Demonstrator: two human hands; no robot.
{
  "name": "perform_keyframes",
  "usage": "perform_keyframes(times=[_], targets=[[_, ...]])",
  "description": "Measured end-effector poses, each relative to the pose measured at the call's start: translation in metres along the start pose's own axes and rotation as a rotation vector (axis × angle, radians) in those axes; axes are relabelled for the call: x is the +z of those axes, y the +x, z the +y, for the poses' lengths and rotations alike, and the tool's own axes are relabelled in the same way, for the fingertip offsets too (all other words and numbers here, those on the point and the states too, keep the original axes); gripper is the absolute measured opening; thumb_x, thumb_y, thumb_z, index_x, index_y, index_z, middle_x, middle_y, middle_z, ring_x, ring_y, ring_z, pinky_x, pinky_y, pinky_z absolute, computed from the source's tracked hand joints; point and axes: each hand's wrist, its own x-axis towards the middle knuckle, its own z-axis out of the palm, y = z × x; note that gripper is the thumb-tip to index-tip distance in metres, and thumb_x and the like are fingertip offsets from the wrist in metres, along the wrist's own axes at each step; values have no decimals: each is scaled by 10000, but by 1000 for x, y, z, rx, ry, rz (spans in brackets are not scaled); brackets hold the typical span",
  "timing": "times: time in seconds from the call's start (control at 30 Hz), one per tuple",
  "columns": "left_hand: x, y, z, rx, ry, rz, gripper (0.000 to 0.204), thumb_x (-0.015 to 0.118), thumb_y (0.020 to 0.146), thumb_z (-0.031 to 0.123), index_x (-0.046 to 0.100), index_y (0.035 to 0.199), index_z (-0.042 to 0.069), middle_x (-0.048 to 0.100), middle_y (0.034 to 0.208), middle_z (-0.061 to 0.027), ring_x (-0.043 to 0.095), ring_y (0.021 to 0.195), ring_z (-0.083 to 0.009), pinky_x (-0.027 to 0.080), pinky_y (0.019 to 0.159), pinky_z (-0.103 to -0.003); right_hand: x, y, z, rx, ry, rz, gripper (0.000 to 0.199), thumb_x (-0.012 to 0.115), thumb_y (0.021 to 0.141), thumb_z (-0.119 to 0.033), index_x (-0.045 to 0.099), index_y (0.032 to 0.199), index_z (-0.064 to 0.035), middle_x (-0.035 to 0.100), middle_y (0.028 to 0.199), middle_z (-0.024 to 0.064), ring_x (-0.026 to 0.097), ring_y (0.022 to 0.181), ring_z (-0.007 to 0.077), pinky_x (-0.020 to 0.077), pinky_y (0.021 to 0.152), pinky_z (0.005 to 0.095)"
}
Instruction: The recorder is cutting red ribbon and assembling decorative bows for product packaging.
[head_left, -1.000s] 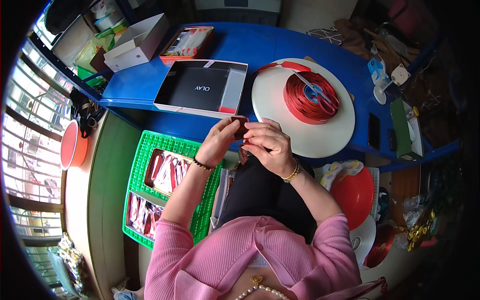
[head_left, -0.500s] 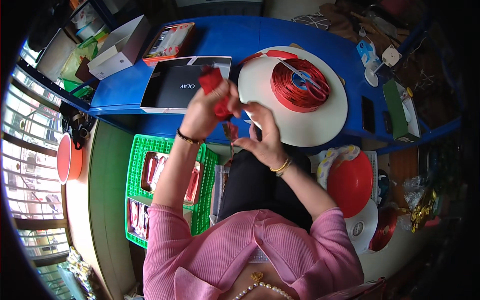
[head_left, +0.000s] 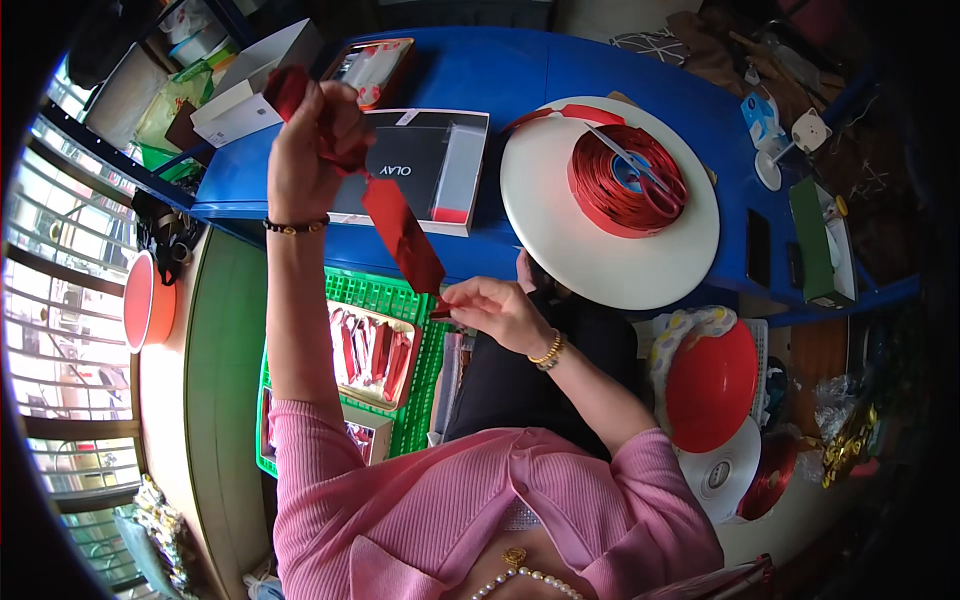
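Head view: left hand [head_left: 302, 160] curls its fingers [head_left: 348, 118] round the red ribbon [head_left: 402, 232], right hand [head_left: 508, 314] pinches the lower end; best hold that span flat, untwisted!

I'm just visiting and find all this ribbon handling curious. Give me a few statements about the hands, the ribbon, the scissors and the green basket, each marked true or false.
1. The left hand grips a red ribbon. True.
2. The right hand holds the scissors. False: it seems to pinch the ribbon's lower end; the scissors rest on the ribbon roll.
3. The ribbon roll sits on a white round board. True.
4. Red strips lie in a tray in the green basket. True.
5. The green basket stands right of the person's legs. False: it is on their left.
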Motion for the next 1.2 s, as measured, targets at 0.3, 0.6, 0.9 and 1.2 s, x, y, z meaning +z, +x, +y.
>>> perform_keyframes(times=[0.3, 0.6, 0.9, 1.2], targets=[[40, -82, -118, -223, -55, 21, 737, 573, 749, 648, 490, 1155, 39, 543, 878, -1, 531, 807, -93, 431, 658, -242, -37, 26, -59, -355, -254, 142, 101, 684, 763, -87, 651, 853, -57, 397, 1382, 121, 310, 1317, 244, 246, 1062, 388], [74, -74, -92, -270, 136, 22, 298, 459, 942, 284, 555, 949, 2, 587, 931, -65, 545, 818, -112, 423, 714, -237, -44, 30, -23, -391, -374, 11, 915, 760, 689, -425, 286, 1353, -11, 432, 1289, 144, 418, 1206, 209, 345, 970, 351], [-10, -28, -31, 36, -122, 188, 466, 321, 971, 418, 570, 899, 31, 406, 580, 2, 362, 499, -111, 393, 608, -293, -31, -7, 19, 141, -208, -24, 266, 600, 867, -84, 522, 1101, 18, 626, 927, 51, 590, 827, 72, 469, 740, 203], [23, -91, -123, -219, 187, 189, 626, 605, 795, 547, 498, 1135, 32, 547, 903, 9, 519, 734, -84, 446, 645, -247, -33, 26, -57, -293, -109, 22, 125, 674, 783, -82, 661, 897, -34, 446, 1330, 118, 372, 1276, 235, 314, 1025, 366]])
